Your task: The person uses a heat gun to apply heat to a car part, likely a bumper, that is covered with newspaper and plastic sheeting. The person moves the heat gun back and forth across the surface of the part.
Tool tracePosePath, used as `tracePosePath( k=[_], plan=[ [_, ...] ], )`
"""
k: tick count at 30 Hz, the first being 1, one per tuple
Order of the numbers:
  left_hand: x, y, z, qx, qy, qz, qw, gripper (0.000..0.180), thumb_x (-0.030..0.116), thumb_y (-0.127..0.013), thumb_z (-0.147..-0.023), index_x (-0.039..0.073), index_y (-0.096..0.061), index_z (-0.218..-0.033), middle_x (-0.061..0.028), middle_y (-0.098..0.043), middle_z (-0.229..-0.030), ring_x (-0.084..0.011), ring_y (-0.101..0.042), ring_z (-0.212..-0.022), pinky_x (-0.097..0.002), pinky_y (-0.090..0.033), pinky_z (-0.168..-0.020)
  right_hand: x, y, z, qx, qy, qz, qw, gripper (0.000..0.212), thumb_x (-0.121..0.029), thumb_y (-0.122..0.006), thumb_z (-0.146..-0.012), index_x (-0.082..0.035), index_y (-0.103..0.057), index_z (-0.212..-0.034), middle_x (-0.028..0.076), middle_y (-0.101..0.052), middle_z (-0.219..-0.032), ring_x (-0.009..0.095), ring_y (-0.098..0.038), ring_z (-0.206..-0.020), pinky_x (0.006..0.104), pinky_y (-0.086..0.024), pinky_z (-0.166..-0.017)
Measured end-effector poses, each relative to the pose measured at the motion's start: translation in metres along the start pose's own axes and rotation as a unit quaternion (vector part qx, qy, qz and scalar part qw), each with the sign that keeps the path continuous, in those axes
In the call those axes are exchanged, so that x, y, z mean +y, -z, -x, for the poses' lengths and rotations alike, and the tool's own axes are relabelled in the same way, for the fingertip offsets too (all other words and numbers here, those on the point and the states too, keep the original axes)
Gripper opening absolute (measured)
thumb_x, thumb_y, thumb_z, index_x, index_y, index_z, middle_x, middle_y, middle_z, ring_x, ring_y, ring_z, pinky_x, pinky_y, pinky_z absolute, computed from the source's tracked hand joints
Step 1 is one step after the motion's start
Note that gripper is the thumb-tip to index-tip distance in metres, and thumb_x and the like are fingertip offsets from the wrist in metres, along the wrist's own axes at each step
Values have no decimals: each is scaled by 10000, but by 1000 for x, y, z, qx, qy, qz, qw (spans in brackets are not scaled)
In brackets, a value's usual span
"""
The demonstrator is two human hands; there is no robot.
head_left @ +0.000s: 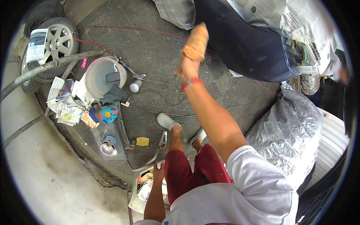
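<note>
My right hand (189, 67), a red band at its wrist, is stretched out far ahead and closed on a crumpled orange cloth (196, 42). The cloth is beside the edge of a dark blue car body panel (240, 48); I cannot tell whether they touch. Newspaper masking (300, 22) covers the parts around that panel. My left hand (159, 172) hangs low by my leg with its fingers loosely apart and nothing visible in them. Beneath it is a pale open container (137, 204) filled with mixed small items.
A bucket of water (98, 80) stands at the left, with a spray gun (137, 83) beside it. Wheels (60, 41) lean at the far left. A red hose (138, 28) crosses the floor. Silver plastic sheeting (287, 131) bulges at the right. A yellow sandpaper piece (142, 141) lies near my feet.
</note>
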State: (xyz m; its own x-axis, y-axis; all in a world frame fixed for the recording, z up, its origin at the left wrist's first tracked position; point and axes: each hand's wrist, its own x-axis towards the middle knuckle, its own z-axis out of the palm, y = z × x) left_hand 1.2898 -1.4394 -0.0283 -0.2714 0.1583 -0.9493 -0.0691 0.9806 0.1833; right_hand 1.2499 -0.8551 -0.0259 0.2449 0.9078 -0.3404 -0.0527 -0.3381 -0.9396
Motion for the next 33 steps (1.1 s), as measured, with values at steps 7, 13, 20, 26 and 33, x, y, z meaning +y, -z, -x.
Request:
tracePosePath(
  k=[7, 13, 20, 26, 33],
  plan=[
    [-17, 5, -2, -5, 15, 2, 1000, 792, 588, -595, -969, 24, -448, -1505, -260, -508, -1502, -401, -475, -1410, -442, -390, -1148, -74, -20, 0, -154, -14, 19, 988, 506, -142, -736, -919, 5, -539, -1361, 159, -619, -1284, 267, -598, -1193, 392, -472, -999],
    [19, 3, -8, -56, -61, 24, 996, 745, 567, -591, -983, -15, -518, -1442, -236, -536, -1483, -351, -501, -1398, -421, -392, -1147, -46, 102, 58, 47, -48, 11, 998, 371, -165, -732, -951, -19, -580, -1257, 54, -642, -1072, 193, -621, -1002, 356, -496, -905],
    [65, 21, 8, -54, -80, 29, 995, 709, 544, -593, -993, 2, -505, -1442, -216, -587, -1431, -329, -565, -1335, -404, -428, -1116, -24, 250, 114, 274, -72, -44, 958, 181, -63, -697, -941, -57, -592, -1088, 21, -583, -952, 172, -574, -856, 346, -505, -777],
    [75, 46, 26, -30, -80, 16, 996, 680, 504, -615, -997, -8, -506, -1431, -223, -599, -1408, -321, -580, -1313, -407, -436, -1108, -45, 183, 93, 169, -102, 26, 980, 357, -125, -699, -934, -45, -544, -1246, 59, -598, -1115, 201, -589, -991, 399, -508, -831],
    [58, 74, 38, 11, -87, 95, 992, 669, 456, -630, -1009, -35, -498, -1443, -227, -584, -1420, -314, -570, -1316, -398, -420, -1121, -136, -10, 27, -52, 58, 23, 997, 533, -156, -753, -908, -36, -561, -1391, 135, -617, -1340, 250, -579, -1252, 379, -454, -1040]
  ],
)
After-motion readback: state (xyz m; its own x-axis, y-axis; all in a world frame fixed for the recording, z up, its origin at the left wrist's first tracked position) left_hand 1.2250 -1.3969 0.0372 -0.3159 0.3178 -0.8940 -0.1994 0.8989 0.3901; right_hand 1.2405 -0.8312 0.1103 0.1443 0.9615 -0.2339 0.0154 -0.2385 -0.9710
